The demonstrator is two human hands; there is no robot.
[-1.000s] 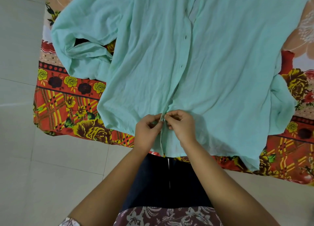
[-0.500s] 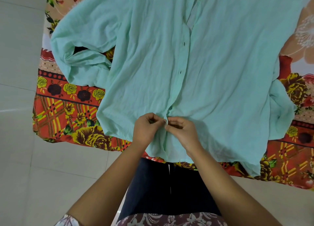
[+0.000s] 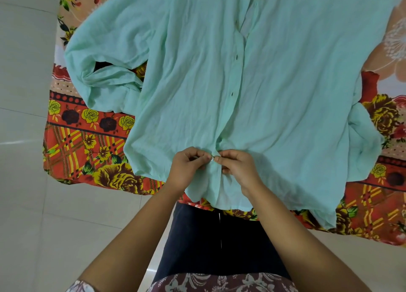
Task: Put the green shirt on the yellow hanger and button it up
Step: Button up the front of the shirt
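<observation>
The green shirt [image 3: 274, 89] lies flat, front up, spread across a bed, its hem toward me. Its front placket runs down the middle with two dark buttonholes showing higher up. My left hand [image 3: 189, 171] and my right hand [image 3: 238, 171] meet at the lowest part of the placket, near the hem. Both pinch the fabric edges together, and a small pale button shows between the fingertips. The yellow hanger is not visible; the collar end of the shirt is cut off at the top edge.
A floral bedsheet [image 3: 87, 151] in red, yellow and orange covers the bed under the shirt. Pale floor tiles [image 3: 26, 203] lie to the left and below. The shirt's left sleeve [image 3: 105, 87] is folded up; the right sleeve [image 3: 362, 142] hangs crumpled at the side.
Both hands stay at the lowest button spot, fingers shifting slightly on the placket. The button now shows between the fingertips. The camera view has tilted a little.
</observation>
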